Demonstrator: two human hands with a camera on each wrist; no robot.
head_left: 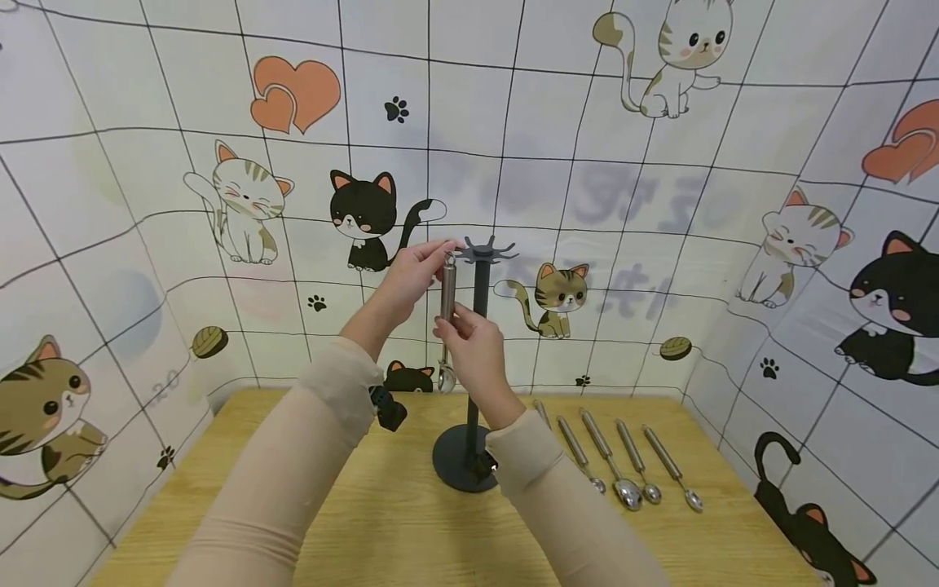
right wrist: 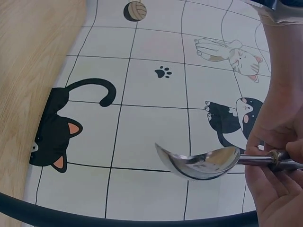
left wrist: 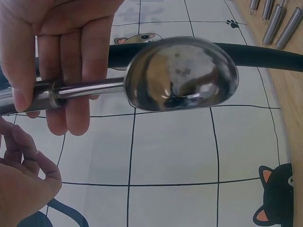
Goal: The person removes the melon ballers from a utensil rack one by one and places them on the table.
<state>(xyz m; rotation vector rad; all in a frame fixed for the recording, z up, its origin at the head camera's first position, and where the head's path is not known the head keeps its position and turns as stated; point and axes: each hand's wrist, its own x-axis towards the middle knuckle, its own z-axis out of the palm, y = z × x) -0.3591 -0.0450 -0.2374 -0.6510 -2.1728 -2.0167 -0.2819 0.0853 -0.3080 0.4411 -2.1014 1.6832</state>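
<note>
A metal spoon (head_left: 447,295) with a thick handle and a deep, shiny bowl (left wrist: 182,75) hangs upright, bowl down, beside a dark stand (head_left: 480,285). My left hand (head_left: 418,269) pinches the top end of the handle, close to a left hook of the stand's hook ring (head_left: 481,251). Whether the handle's loop sits on that hook cannot be made out. Lower down, my right hand (head_left: 477,350) holds the handle between thumb and fingers, just above the thin neck. In the right wrist view the bowl (right wrist: 203,163) appears side-on.
Several metal spoons (head_left: 597,432) lie in a row on the wooden table (head_left: 352,522), right of the stand. The stand's round base (head_left: 451,461) rests near the table's back. A white cloth (head_left: 469,106) printed with cats surrounds the back and sides.
</note>
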